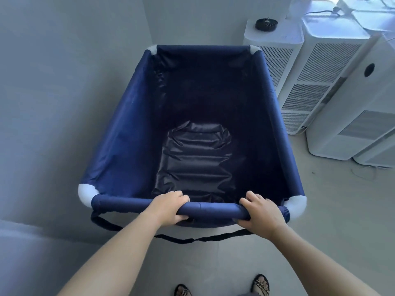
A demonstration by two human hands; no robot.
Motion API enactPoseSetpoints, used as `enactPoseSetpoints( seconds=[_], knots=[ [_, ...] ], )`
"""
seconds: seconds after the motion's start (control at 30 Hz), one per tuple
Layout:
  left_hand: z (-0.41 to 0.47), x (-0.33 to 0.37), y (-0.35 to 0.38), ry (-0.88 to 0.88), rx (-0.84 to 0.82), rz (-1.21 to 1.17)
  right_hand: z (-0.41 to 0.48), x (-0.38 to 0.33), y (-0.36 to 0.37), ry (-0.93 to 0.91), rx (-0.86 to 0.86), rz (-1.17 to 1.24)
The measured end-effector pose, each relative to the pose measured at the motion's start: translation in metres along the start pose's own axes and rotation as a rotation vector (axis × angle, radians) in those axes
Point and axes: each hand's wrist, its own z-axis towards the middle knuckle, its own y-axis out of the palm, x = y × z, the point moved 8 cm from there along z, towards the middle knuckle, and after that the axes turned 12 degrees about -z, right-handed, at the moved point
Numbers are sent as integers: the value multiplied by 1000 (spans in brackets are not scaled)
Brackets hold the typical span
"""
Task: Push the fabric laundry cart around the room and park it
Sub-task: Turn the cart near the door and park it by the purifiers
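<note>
Both hands curl around the padded navy near rail [213, 207] of the navy-blue fabric laundry cart with white corner joints [126, 129]: left hand [168, 207] and right hand [261, 212], fingers over the top. The cart extends straight ahead of the grip, long axis pointing away, equally near both hands. Left of the cart stands a grey wall [64, 82]; right of it, white slotted tower units [320, 82], close by.

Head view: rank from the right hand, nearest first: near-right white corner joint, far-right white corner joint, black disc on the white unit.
From the right hand, gripping the cart:
1. Near-right white corner joint: just right of the hand.
2. Far-right white corner joint: across the cart, at its far rim.
3. Black disc: beyond the cart, on top of the white unit.
</note>
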Motion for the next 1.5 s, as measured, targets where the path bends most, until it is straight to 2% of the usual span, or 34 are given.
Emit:
enactPoseSetpoints(
  seconds=[0.17, 0.47, 1.17, 1.5],
  knots=[
    [7, -29, -2, -39, -6, 56, 14, 11, 5, -12, -49, -25],
    [47, -31, -22, -10, 16, 81, 59, 38, -5, -41, -33, 5],
    [141, -55, -85, -323, 31, -41, 198, 101, -28, -183, -61, 18],
    [162, -76, -102, -253, 29, -31, 227, 103, -31, -146, -45, -8]
  ],
)
